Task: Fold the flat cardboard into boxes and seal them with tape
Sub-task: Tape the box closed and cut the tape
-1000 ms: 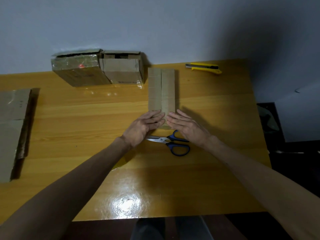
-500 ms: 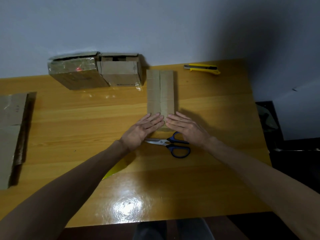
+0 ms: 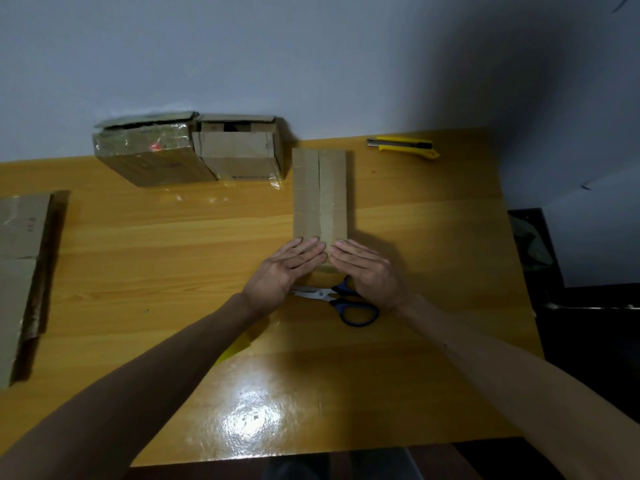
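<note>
A long narrow cardboard box (image 3: 319,192) lies on the wooden table (image 3: 173,244), its two top flaps meeting along a lengthwise middle seam. My left hand (image 3: 284,271) and my right hand (image 3: 367,271) rest flat on its near end, fingers straight, one on each side of the seam, fingertips almost touching. Two folded, taped boxes stand against the wall at the back left: a shiny tape-covered one (image 3: 149,154) and a plainer one (image 3: 239,150).
Blue-handled scissors (image 3: 343,301) lie just behind my hands, partly under them. A yellow utility knife (image 3: 405,147) lies at the back right. Flat cardboard sheets (image 3: 20,265) are stacked at the left edge. The table ends at the right beside a dark area.
Both hands have stayed pressed on the box's near end with hardly any shift. The view has drifted slightly.
</note>
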